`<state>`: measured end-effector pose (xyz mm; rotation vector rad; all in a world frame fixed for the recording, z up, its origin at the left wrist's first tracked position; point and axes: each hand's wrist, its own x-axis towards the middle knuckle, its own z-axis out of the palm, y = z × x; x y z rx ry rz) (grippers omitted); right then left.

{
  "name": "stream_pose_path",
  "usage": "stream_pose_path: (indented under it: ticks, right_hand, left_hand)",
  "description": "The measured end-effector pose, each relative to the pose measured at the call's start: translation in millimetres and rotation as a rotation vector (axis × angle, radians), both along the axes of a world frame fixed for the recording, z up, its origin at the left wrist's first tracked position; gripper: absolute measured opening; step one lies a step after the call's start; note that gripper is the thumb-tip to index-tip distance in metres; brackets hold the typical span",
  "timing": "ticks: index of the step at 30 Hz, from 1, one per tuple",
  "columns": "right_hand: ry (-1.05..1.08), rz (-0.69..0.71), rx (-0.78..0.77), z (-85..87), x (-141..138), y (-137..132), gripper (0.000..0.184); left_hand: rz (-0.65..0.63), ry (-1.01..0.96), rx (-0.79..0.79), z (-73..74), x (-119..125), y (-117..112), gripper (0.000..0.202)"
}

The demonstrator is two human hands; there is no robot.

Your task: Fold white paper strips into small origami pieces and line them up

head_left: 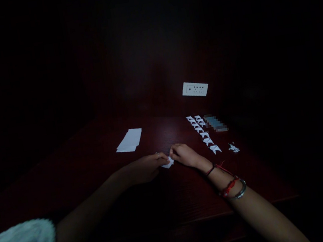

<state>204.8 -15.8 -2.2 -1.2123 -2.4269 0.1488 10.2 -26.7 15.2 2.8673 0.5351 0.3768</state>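
Near the middle of the dark red table, a small piece of white paper (167,165) lies between my two hands. My left hand (148,167), with a ring on one finger, pinches it from the left. The fingers of my right hand (184,154) are curled together at its upper right edge. How the paper is folded is too small to make out. Further back on the left rests a stack of white paper sheets (130,140). Several small folded white paper pieces (207,140) lie in rows to the right of my hands.
White paper scraps (234,148) sit in a little heap at the right. A flat blurred-out object (215,123) lies beside the rows. A white socket plate (195,89) is on the wall behind the table (161,202), whose front edge runs below my hands. The surroundings are very dark.
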Motion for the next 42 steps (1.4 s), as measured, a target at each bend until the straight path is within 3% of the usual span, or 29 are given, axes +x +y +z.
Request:
stream_pose_path:
  ticks: [5,13,27,42]
  right_hand:
    - [0.030,-0.025,0.020,2.8,0,-4,0.009]
    - [-0.128,0.202,0.099,17.2,14,-14,0.021]
    - [-0.254,0.204,0.133,16.8,16,-17,0.032]
    - [-0.315,0.167,0.151,23.6,16,-17,0.029]
  left_hand:
    - [0.024,0.039,-0.033,4.8,0,-3,0.054]
    - [0.025,0.043,-0.030,0.3,1,0,0.055]
    - [0.013,0.023,-0.031,2.6,-2,-2,0.055]
    - [0.031,0.040,-0.011,6.8,-1,-5,0.052]
